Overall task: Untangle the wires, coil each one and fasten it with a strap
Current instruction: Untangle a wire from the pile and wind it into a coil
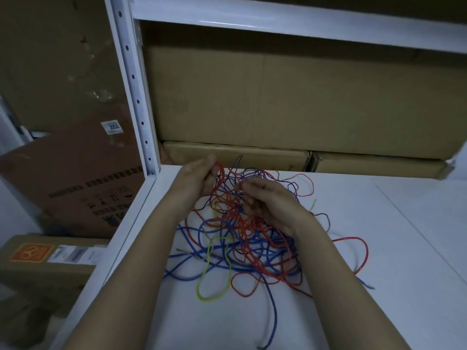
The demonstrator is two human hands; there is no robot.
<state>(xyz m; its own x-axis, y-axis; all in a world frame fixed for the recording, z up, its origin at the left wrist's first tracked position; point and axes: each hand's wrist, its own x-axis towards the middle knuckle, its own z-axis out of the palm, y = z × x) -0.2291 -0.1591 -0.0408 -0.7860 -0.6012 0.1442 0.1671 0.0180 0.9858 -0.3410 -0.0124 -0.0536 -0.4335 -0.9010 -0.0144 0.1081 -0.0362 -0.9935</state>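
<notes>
Both hands work at the far side of a tangle of wires that lies spread on the white shelf board of a metal rack. The left hand is raised, its fingers curled round a red wire that arcs up from the heap; that grip looks closed on the strand, though which fingers pinch it is hidden by the back of the hand. The right hand sits just beside it, lower and nearer the heap, fingers bent into the red and blue loops; it seems to hold a few strands, but which ones cannot be told.

Below and nearer than both grips, blue wires and red ones cross many times, and a yellow-green wire loops through them, with another stretch of it showing beyond the right grip. Loose ends trail out toward the near edge and to the right. No coil is made and no strap is in view, so the task is judged to be at its start, with the first wire being picked out.

The risk lies in pulling. If the left grip draws the red wire up while the right grip pins crossing loops, the knot between them may tighten instead of loosening. A hard tug could also drag the whole heap toward the left edge of the shelf board, which is close to the left grip, and strands could slip over it. The dim light makes following one colour through the crossings harder. Cardboard boxes stand behind, well clear of the work.
</notes>
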